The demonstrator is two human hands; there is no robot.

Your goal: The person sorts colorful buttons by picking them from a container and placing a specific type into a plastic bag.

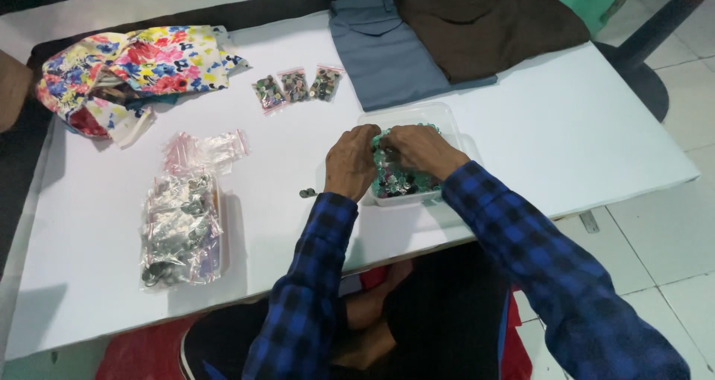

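Near the front edge of the white tabletop (521,119) stood a clear plastic tub (445,116), heaped with small buttons (395,177) in green and dark shades. Both hands met over that heap. The left hand (351,160) lay at the tub's left side with its fingers (369,136) curled inward onto the pile, and the right hand (423,148) came in from the right, its fingers (392,138) bent and touching those of the left. Buttons sat directly under and between the fingertips, and a clump of them seemed pinched there, though whether either hand truly gripped any could not be told. Both sleeves were blue and black check.

Just left of the tub, apart from the left wrist, a few loose buttons (307,193) rested on the tabletop. Farther left lay a large clear bag (179,227) stuffed with more buttons, and above it some empty little zip bags (205,149). Three small filled packets (296,87) sat in a row behind the tub. A flowered cloth (141,60) lay at the far left, with folded grey-blue trousers (380,49) and a brown garment (484,23) at the far edge.
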